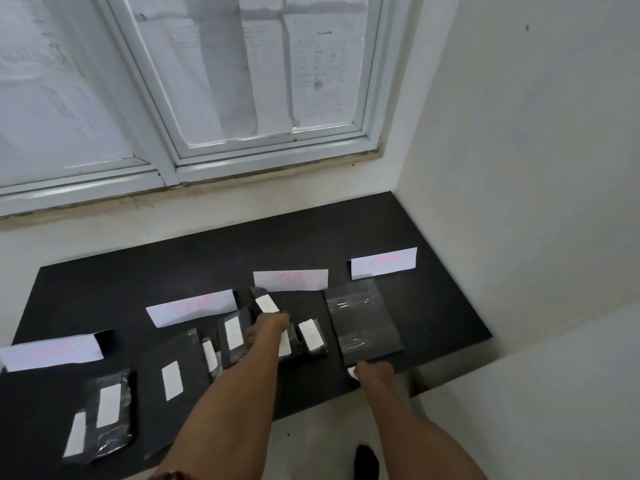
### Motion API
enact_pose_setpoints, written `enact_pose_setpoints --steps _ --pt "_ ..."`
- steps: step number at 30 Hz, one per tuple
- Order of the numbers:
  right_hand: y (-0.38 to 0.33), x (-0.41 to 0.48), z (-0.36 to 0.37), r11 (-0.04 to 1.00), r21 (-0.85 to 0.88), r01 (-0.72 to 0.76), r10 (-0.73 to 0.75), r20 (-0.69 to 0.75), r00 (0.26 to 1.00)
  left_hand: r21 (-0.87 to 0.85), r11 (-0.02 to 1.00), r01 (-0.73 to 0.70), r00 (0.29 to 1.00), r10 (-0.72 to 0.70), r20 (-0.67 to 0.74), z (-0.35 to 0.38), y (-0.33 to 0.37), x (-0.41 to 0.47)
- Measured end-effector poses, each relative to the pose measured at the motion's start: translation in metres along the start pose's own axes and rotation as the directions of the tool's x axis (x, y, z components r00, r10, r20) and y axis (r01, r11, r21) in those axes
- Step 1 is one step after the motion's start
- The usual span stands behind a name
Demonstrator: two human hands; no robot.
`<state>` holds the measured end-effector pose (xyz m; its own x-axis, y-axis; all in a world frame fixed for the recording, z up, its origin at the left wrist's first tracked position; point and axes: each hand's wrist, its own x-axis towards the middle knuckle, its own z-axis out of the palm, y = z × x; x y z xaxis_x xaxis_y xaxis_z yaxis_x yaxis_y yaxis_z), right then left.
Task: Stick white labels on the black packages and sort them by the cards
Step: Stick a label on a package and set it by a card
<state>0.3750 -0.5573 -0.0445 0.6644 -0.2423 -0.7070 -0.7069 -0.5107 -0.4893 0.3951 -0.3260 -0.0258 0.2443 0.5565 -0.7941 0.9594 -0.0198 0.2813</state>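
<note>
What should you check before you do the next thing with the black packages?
1. Left hand grips the small package: ok.
2. The small package has its sticker on: ok.
3. The big package by the right-most card has a label: not ok, none shows.
4. Right hand holds a loose label ready: ok.
5. The pink words on the middle card fit the small package: cannot tell, the writing is blurred.

Both forearms reach forward, left hand [267, 329] farther out gripping a black package [257, 293], right hand [375, 373] pinching a white label [352, 372].
</note>
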Motion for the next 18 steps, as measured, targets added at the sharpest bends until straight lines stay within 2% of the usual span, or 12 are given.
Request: enact_pose_setpoints --steps 3,5,7,10,11,13,15,18 --pt "-0.028 0.008 -0.031 0.994 0.052 0.094 -0.089 -0.087 0.992 -0.043 0.994 0.099 0.992 -0.102 -0.073 0.003 0.018 -0.050" --pt "-0.046 0.019 -0.046 0.990 0.055 0.133 -0.125 -0.130 0.984 -0.097 0.989 0.109 0.978 -0.124 -0.167 0.011 0.031 -0.063" --pt "-0.060 0.029 -0.053 0.988 0.036 0.153 -0.147 -0.142 0.979 -0.063 0.996 0.058 0.961 -0.073 -0.266 0.023 0.038 -0.068" --pt "-0.069 0.037 -0.058 0.973 0.064 0.223 -0.211 -0.162 0.964 0.012 0.989 -0.149 0.924 0.144 -0.355 0.040 0.048 -0.072" --pt "-0.071 0.039 -0.060 0.961 0.079 0.264 -0.247 -0.180 0.952 -0.003 0.975 -0.221 0.923 0.208 -0.324 0.047 0.053 -0.072" --pt "-0.072 0.040 -0.062 0.945 0.075 0.319 -0.300 -0.191 0.935 -0.044 0.950 -0.310 0.940 0.300 -0.162 0.063 0.064 -0.069" --pt "-0.069 0.043 -0.064 0.934 0.029 0.355 -0.348 -0.149 0.926 -0.083 0.959 -0.273 0.962 0.271 -0.028 0.078 0.069 -0.069" --pt "-0.066 0.045 -0.068 0.920 -0.081 0.383 -0.389 -0.069 0.919 -0.150 0.970 -0.190 0.980 0.196 0.028 0.098 0.066 -0.068"
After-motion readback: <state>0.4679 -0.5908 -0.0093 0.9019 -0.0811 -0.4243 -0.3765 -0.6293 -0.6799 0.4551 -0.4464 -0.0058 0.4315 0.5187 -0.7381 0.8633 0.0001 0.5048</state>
